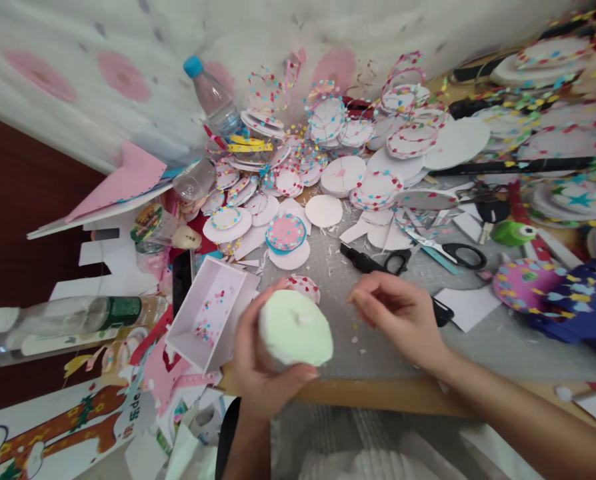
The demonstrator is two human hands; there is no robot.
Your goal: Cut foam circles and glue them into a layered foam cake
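My left hand point(258, 360) is wrapped round a pale green, thick round piece point(298, 325) with a small white bump on its top, held just above the front of the grey mat point(328, 353). Thumb and fingers grip its sides. My right hand point(395, 317) hovers to the right of it, apart from it, fingertips pinched together; whether anything tiny is between them I cannot make out. Behind the green piece, partly hidden, lies a small disc point(305, 287) with red spots. An open white box point(208, 313) holding small confetti pieces stands left of my left hand.
Scissors point(458, 255) and a black-handled tool point(361, 257) lie beyond my right hand. Many decorated paper discs point(285, 233) pile up at the back. A plastic bottle point(78, 327) lies at the left; another bottle point(213, 97) leans at the back. A green punch point(513, 233) sits at right.
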